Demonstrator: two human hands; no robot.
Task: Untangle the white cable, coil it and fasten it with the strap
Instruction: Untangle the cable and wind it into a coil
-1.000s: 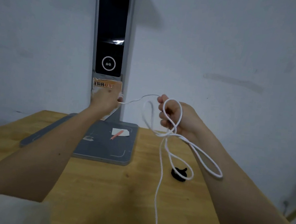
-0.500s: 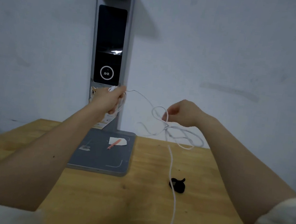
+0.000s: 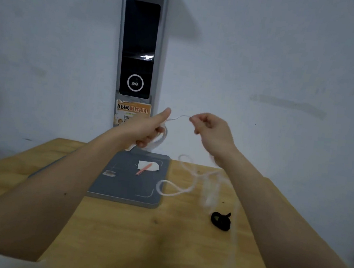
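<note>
Left hand: the left hand (image 3: 148, 128) is hovering above the far part of the desk (image 3: 117, 236), its fingers curling round a few turns of the white cable (image 3: 177, 191) and its thumb sticking up towards the right hand.
Right hand: the right hand (image 3: 212, 131) is hanging level with the left and near it, pinching the cable between thumb and fingertips; the other fingers are curling loosely.
Cable between hands: a short thin stretch is running from the left thumb across to the right fingertips.
Cable below: the rest is dropping under the right wrist, blurred, with one loop lying across the near right corner of the grey base plate (image 3: 123, 182) and a strand trailing down towards the near edge of the desk.
Strap: the black strap (image 3: 221, 221) is lying on the wood near the right edge of the desk, under the right forearm, just beside the trailing strand; I cannot tell whether they are touching.
Stand: a grey post (image 3: 139, 49) with a dark screen is standing against the wall at the far edge, on the base plate, which is carrying a white slip (image 3: 154, 166) and a pink pen (image 3: 144, 169).
Open room: bare wood is showing along the near edge between both forearms and towards the left edge.
</note>
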